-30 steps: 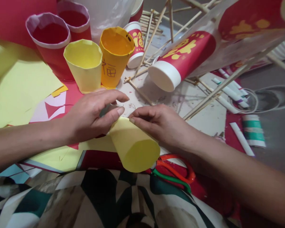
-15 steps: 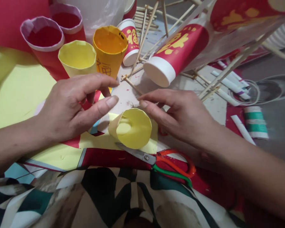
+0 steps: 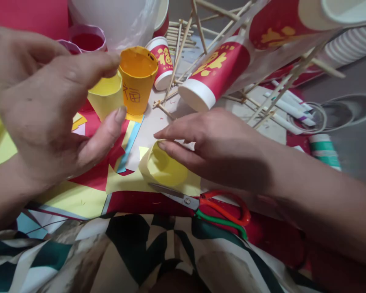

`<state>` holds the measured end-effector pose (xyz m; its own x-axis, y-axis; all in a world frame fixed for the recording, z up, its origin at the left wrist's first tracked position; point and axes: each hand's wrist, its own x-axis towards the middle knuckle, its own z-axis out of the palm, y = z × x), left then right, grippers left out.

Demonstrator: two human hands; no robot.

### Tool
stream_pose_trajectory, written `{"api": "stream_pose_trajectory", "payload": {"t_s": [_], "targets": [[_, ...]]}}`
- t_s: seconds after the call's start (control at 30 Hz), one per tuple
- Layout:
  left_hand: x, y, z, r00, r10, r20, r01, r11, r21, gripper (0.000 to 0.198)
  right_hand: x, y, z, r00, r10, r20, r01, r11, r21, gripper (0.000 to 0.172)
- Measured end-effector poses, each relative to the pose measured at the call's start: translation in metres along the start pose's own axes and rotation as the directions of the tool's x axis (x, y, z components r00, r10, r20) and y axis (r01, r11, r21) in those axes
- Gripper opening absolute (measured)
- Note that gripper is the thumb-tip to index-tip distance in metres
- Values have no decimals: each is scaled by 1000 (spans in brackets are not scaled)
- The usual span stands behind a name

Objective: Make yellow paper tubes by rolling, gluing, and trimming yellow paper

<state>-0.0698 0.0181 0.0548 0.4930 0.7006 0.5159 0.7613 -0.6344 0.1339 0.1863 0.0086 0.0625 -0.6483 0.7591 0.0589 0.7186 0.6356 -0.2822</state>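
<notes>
A yellow paper cup sleeve [image 3: 163,169] lies on its side on the paper-strewn table, its open mouth toward me. My right hand [image 3: 213,146] reaches across it with fingers stretched flat, fingertips touching its upper rim. My left hand [image 3: 45,106] is raised up close to the camera at the left, fingers curled loosely apart, thumb out, nothing visible in it. Red and green handled scissors [image 3: 207,205] lie just in front of the sleeve.
Upright paper cups stand behind: an orange one [image 3: 137,83], a yellow one [image 3: 106,97], a red one [image 3: 87,40]. Red printed cups [image 3: 215,73] rest on a frame of bamboo sticks [image 3: 280,93]. Glue sticks [image 3: 289,108] and green tape [image 3: 325,150] lie at right. Patterned cloth [image 3: 140,256] covers my lap.
The yellow sleeve was let go and now lies with its mouth toward me. My left hand lifted up and toward the camera. My right hand slid left onto the sleeve's rim.
</notes>
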Motion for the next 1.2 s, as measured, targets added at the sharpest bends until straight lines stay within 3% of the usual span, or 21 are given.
{"api": "stream_pose_trajectory", "payload": {"t_s": [0.07,0.13,0.23,0.33,0.43,0.53,0.6,0.63,0.73,0.9,1.03,1.2], "targets": [[-1,7,5,999,42,-36,-47,987,-154,57,5,-1,2,999,11,49,-11,1000,8,23],[-3,16,13,993,95,66,-57,898,-436,65,9,-3,2,996,22,82,-22,1000,2,25],[-7,26,24,957,98,275,147,650,-745,75,13,-6,2,991,49,123,-47,999,-18,26],[-11,28,35,872,96,480,379,489,-786,74,12,-4,1,992,32,124,-36,999,27,25],[-14,22,45,809,100,579,522,330,-786,71,2,-2,-5,1000,12,-7,-11,979,202,23],[-16,17,56,818,29,574,568,108,-816,58,-17,-7,-9,969,109,-221,-29,941,338,34],[-16,15,63,826,-5,563,563,-21,-826,56,-31,-14,-7,927,150,-342,-44,954,298,43],[-15,16,65,822,-12,570,568,-59,-821,57,-36,-18,-4,916,107,-387,-15,972,233,48],[-12,19,68,812,-49,582,577,-93,-812,66,-44,-31,5,920,-32,-392,57,997,53,59],[-6,21,69,841,-95,533,527,-86,-846,62,-30,-41,19,970,-93,-227,65,989,-129,65],[-7,18,76,853,-94,514,504,-111,-857,66,-19,-38,30,988,-128,-92,112,980,-163,67],[-7,19,78,863,-43,503,496,-109,-861,62,-17,-35,39,987,-133,-94,121,985,-123,63]]}}
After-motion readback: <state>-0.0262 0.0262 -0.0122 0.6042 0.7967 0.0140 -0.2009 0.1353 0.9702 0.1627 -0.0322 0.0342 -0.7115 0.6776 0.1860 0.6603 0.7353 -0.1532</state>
